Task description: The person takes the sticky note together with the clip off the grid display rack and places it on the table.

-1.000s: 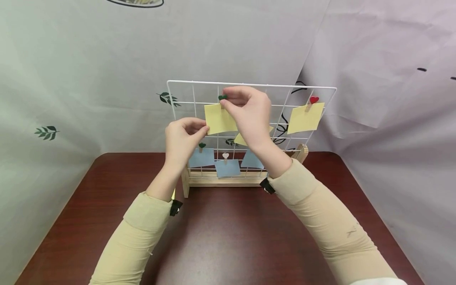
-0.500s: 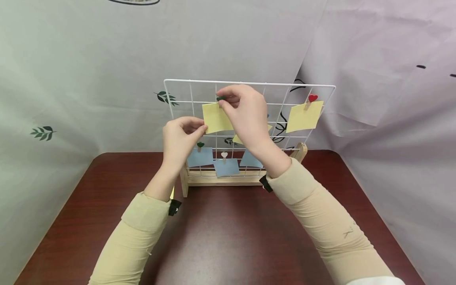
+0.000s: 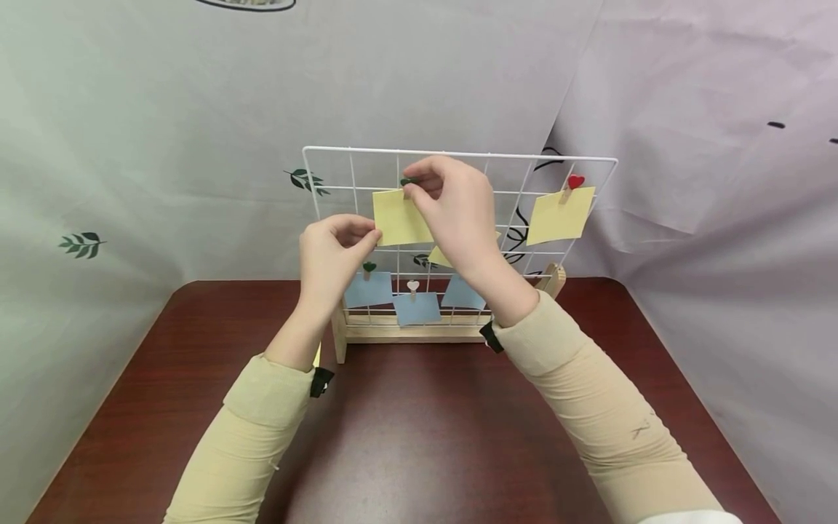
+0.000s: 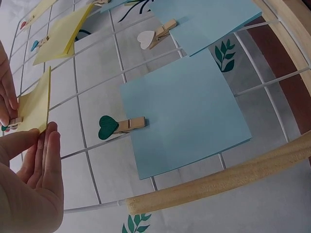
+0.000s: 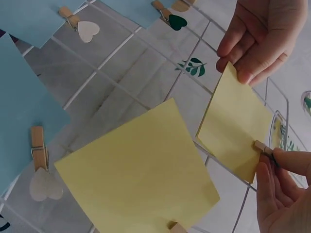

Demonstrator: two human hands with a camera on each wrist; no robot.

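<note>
My left hand pinches the lower left edge of a yellow sticky note between thumb and fingers. At the note's top edge my right hand pinches a small wooden clothespin with a green heart. In the right wrist view the clothespin's tip overlaps the note's edge. The note lies against the upper left of a white wire grid. Part of the note is hidden behind my right hand in the head view.
Another yellow note hangs at the grid's upper right under a red heart clip. A third yellow note is clipped mid-grid. Blue notes hang along the bottom. A wooden stand holds the grid on a dark red table.
Both hands stay at the yellow note with nearly the same hold. The view shifts slightly; the green heart was more visible one second ago.
</note>
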